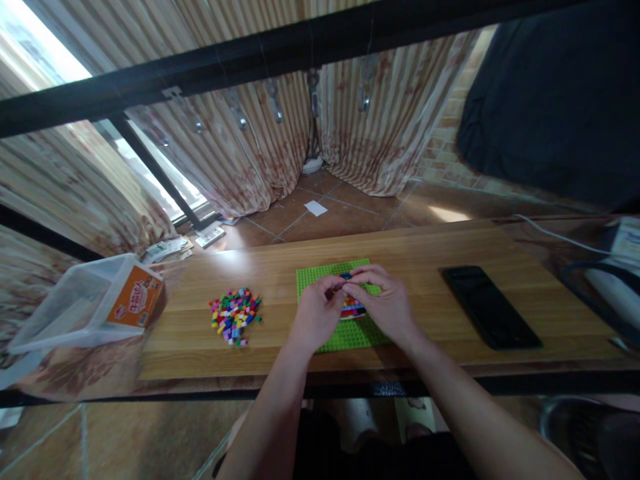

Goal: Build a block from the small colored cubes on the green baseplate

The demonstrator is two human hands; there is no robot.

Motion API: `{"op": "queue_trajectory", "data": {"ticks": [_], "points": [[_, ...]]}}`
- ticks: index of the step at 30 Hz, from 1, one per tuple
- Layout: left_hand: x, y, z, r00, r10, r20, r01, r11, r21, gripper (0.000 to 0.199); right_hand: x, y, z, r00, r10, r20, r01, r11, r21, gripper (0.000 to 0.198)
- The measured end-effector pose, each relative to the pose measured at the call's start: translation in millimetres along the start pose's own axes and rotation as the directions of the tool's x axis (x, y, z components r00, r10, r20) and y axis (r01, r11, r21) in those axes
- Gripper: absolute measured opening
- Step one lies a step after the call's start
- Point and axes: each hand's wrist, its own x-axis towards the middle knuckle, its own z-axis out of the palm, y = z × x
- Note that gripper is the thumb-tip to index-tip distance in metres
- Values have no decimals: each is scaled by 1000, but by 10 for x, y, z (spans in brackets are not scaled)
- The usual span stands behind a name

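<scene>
A green studded baseplate (310,275) lies on the wooden board, with a small build of coloured toy bricks (353,312) on its middle. Over that build my left hand (323,303) and my right hand (381,297) meet, fingertips pinched close together. Both hands are closed; whatever sits between the fingertips is hidden or too small to name. A bit of blue brick (345,276) shows just beyond the fingers. To the left, a loose pile of small multicoloured bricks (235,315) is spread on the board.
A black smartphone (490,305) lies on the wooden board (190,353) at the right. Beyond the board's left end stands a clear plastic bin (75,300) with an orange label. A dark metal bar (240,50) crosses above, before striped curtains (250,160). A white cable (560,237) runs at the right.
</scene>
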Motion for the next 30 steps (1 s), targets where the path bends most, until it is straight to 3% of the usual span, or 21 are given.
{"op": "queue_trajectory", "data": {"ticks": [11,25,30], "points": [[-12,19,-6,999,3,-36,0,998,69,17,13,11,-41,996,-39,76,44,997,-70,13],[-16,-26,-32,998,50,-47,-30,935,354,20,-8,115,-39,987,-98,127,130,953,-272,13],[-21,-29,-34,997,73,-28,-56,918,394,23,-1,128,-30,991,-72,115,102,957,-273,12]]}}
